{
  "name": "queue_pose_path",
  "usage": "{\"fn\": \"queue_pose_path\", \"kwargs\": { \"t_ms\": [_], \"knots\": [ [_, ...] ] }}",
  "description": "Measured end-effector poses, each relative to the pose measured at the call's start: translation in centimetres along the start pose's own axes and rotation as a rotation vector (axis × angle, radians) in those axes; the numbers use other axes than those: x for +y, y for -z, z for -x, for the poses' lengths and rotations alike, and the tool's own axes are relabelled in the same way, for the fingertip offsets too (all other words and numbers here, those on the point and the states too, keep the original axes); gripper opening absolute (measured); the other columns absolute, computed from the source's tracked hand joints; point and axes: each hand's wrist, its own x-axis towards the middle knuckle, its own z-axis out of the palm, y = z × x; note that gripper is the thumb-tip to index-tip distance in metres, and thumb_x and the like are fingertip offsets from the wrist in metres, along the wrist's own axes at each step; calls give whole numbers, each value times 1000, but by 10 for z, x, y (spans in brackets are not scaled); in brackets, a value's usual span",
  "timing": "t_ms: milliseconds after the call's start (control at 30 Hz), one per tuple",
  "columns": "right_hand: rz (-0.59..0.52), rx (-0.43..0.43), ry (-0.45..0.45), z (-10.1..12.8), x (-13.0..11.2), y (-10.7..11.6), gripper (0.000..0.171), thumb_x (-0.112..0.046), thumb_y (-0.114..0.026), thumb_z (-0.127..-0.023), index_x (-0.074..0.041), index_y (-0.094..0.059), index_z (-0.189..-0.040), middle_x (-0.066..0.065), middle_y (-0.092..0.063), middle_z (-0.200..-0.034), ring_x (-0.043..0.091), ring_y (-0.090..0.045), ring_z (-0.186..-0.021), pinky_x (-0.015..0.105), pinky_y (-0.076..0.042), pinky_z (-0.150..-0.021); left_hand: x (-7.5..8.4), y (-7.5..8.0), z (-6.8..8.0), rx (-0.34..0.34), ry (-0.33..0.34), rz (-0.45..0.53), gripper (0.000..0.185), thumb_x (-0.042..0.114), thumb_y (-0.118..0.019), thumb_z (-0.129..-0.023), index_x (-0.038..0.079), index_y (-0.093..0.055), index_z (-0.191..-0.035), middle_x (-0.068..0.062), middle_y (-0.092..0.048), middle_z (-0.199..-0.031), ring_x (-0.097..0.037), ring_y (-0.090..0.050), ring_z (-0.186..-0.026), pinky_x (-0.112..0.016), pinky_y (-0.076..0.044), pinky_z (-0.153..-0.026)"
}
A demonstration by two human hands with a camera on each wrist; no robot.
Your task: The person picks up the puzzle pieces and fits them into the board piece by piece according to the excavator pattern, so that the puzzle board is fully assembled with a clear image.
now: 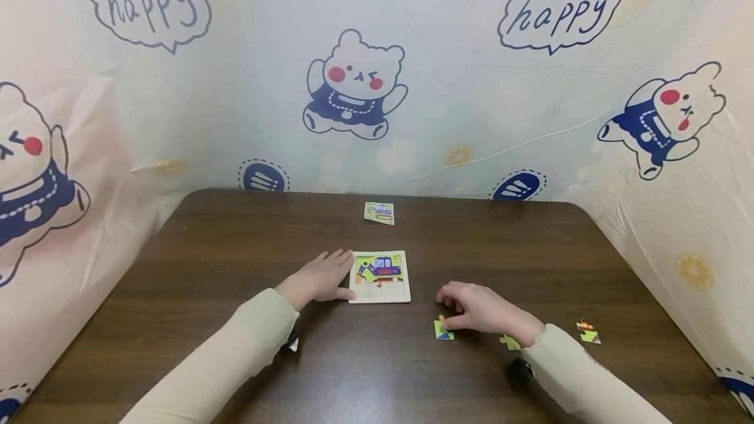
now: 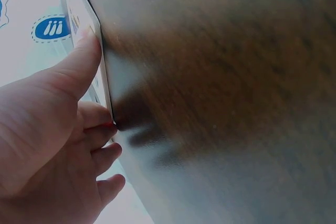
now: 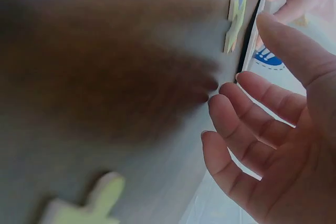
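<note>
A square jigsaw board point(image 1: 379, 290) lies mid-table, its upper part filled with a digger picture and its lower strip pale. My left hand point(image 1: 321, 278) rests along its left side, fingers stretched toward the upper corner and thumb at the lower one. In the left wrist view the thumb touches the rim of the board point(image 2: 106, 85). Just right of the board, my right hand point(image 1: 480, 307) hovers over a green and blue puzzle piece point(image 1: 444, 331), fingers loosely bent and thumb apart. From the right wrist view, nothing is between the fingers, and that piece point(image 3: 237, 19) lies beyond them.
A yellow-green puzzle piece point(image 1: 510, 343) lies partly under my right wrist. Farther right is another piece point(image 1: 588, 332) with orange and green on it. A small digger picture card point(image 1: 379, 212) lies near the far edge of the brown table point(image 1: 265, 228). Printed cloth hangs behind.
</note>
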Motion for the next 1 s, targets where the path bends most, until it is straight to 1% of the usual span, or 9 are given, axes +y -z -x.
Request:
{"fn": "queue_pose_path", "kwargs": {
  "t_ms": [200, 367, 567, 767, 867, 900, 1000],
  "knots": [
    [12, -3, 19, 17, -1, -4, 29, -33, -77, -74, -17, -58, -90, -9, -51, -87, 8, -49, -71, 24, -45, -61, 1, 1, 0, 1, -2, 11, 80, 48, -55, -88, -1, -26, -144, -15, -23, -149, -31, -17, -136, -47, -15, -108],
    [53, 28, 53, 23, -3, -8, 27, -27, -78, -73, -17, -57, -86, -10, -48, -84, 6, -48, -69, 23, -44, -59, 1, 1, 0, -2, -1, 4, 80, 48, -55, -88, -1, -26, -144, -15, -22, -149, -31, -17, -136, -47, -15, -108],
    [78, 63, 78, 24, -5, -9, 25, -22, -78, -72, -17, -56, -83, -10, -48, -83, 4, -47, -67, 22, -43, -57, 1, 0, 1, 0, -4, 11, 80, 48, -55, -88, -1, -26, -143, -15, -22, -148, -31, -18, -136, -47, -16, -108],
    [72, 69, 82, 23, -3, -9, 23, -22, -77, -74, -17, -57, -82, -10, -49, -82, 5, -47, -67, 22, -43, -57, 1, 0, 2, 5, -7, 12, 80, 48, -55, -88, -2, -26, -143, -15, -22, -148, -32, -18, -136, -47, -15, -108],
    [60, 81, 99, 22, -3, -9, 23, -23, -77, -75, -15, -57, -82, -9, -49, -81, 6, -47, -66, 21, -42, -55, 0, 0, 2, 7, -2, 7, 80, 48, -55, -88, -1, -26, -143, -15, -23, -149, -31, -18, -136, -47, -16, -108],
    [61, 92, 118, 22, -2, -9, 23, -24, -77, -75, -15, -57, -82, -9, -49, -80, 5, -47, -65, 21, -41, -54, 0, 0, 2, 8, -2, 5, 80, 48, -55, -87, -1, -26, -143, -15, -23, -149, -31, -18, -136, -47, -16, -108],
    [56, 105, 129, 18, -2, -8, 23, -24, -77, -75, -15, -57, -83, -9, -49, -80, 7, -47, -65, 21, -41, -53, 1, 1, 2, 7, -7, 9, 80, 48, -56, -87, -2, -26, -143, -15, -23, -148, -32, -18, -135, -47, -16, -108]
  ]
}}
